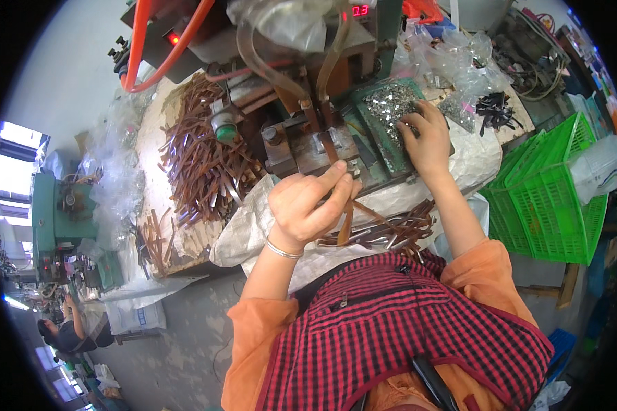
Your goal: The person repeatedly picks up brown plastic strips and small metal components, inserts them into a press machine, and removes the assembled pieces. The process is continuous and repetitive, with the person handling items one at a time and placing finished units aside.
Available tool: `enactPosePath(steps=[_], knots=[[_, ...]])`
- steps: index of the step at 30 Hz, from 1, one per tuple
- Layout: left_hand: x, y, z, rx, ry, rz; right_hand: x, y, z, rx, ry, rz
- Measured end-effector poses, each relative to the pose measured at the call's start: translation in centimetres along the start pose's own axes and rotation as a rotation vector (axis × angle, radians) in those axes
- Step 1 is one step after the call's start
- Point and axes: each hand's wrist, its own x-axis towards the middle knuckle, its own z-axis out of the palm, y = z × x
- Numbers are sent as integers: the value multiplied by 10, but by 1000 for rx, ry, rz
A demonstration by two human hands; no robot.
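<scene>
At ten o'clock from the left hand (310,205) lies a big, messy pile of brown strips (202,154). A bump could make some slide down. The left hand pinches one brown strip (330,147) between finger and thumb. That strip sits at twelve o'clock from the hand, on the metal block (300,159) of the machine. If the pinch slips, the strip could go crooked. If the fingers creep too close, the machine could hurt them. At four o'clock, loose strips (408,236) lie in a heap, and they could get tangled. At one o'clock is a green tray (389,157) of tiny shiny bits (391,103). The right hand (428,140), at two o'clock, dips curled fingers in. I cannot tell if it holds a bit. A quick pull could spill some.
</scene>
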Motion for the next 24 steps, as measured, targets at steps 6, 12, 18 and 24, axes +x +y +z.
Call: enactPosePath(steps=[6, 12, 18, 24], knots=[[5, 14, -11, 0, -82, -138, 43, -29, 45, -79, -88, -114], [-82, 25, -82, 409, 58, -384, 3, -10, 8, 158, -27, 41], [-86, -33, -132, 764, -86, -775, -3, 18, 4, 972, 125, 642], [-85, -88, -73, 1028, -551, -982, 16, -21, 14, 771, -28, 428]])
